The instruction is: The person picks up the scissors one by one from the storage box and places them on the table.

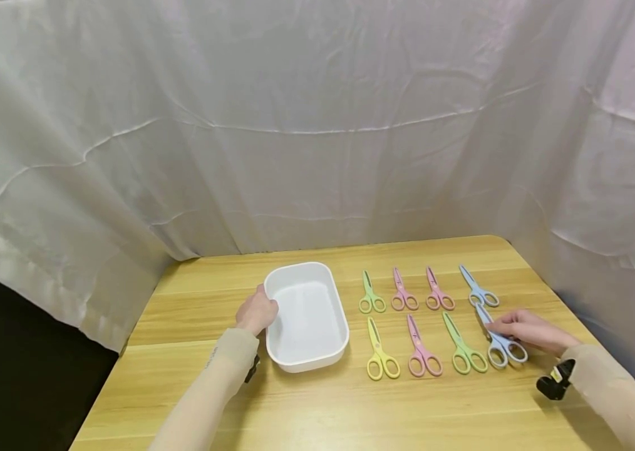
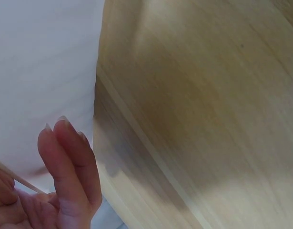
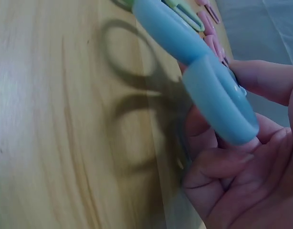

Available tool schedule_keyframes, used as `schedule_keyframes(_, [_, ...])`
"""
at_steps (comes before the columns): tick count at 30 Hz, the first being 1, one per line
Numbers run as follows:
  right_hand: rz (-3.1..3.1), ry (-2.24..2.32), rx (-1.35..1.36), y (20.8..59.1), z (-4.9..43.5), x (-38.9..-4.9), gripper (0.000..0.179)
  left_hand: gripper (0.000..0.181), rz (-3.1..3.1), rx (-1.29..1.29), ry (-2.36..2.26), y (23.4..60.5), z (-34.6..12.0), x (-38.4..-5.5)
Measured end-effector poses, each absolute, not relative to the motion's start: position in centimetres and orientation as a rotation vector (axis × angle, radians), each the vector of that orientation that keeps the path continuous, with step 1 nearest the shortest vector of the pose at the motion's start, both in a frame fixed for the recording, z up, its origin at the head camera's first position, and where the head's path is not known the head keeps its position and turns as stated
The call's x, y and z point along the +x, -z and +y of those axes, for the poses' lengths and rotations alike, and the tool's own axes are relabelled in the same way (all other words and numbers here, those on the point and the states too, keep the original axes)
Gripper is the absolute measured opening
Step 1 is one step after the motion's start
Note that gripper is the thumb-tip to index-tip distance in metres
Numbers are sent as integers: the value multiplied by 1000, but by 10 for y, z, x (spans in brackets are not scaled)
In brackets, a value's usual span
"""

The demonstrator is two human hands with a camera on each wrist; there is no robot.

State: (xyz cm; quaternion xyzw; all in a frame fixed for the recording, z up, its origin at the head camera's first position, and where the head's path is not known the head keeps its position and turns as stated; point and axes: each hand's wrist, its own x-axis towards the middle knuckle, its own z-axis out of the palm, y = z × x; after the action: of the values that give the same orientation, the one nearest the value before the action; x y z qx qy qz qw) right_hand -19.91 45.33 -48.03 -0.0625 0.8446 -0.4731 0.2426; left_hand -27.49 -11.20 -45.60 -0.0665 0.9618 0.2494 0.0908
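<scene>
My left hand holds the left rim of a white rectangular tray, with the thumb and fingers on either side of its wall. Bare floor shows inside the tray. On the right, my right hand pinches a pair of light blue scissors near the pivot. Their handle loops are lifted a little off the wood, as the separate shadow shows. Just behind lies a second pair of blue scissors, which the held blades appear to meet or overlap.
Two rows of scissors lie between tray and right hand: green, pink and pink behind; yellow, pink and green in front. A grey curtain borders the wooden table at the back and right.
</scene>
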Motion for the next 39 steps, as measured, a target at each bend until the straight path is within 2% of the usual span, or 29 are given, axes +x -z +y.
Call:
schedule_keyframes(12, [2378,1142,-148,480,459,-199,36,67,2851,-205,-760,458,-112,-277])
schedule_keyframes(20, [2482,1056,-202,483,465,-199,48,66,2857,-193,-748,457,-113,-276])
schedule_keyframes(29, [2523,1003,-294,480,469,-199,50,65,2860,-189,-744,457,-113,-275])
schedule_keyframes(39, [2628,894,-266,476,469,-197,45,66,2856,-193,-749,458,-113,-276])
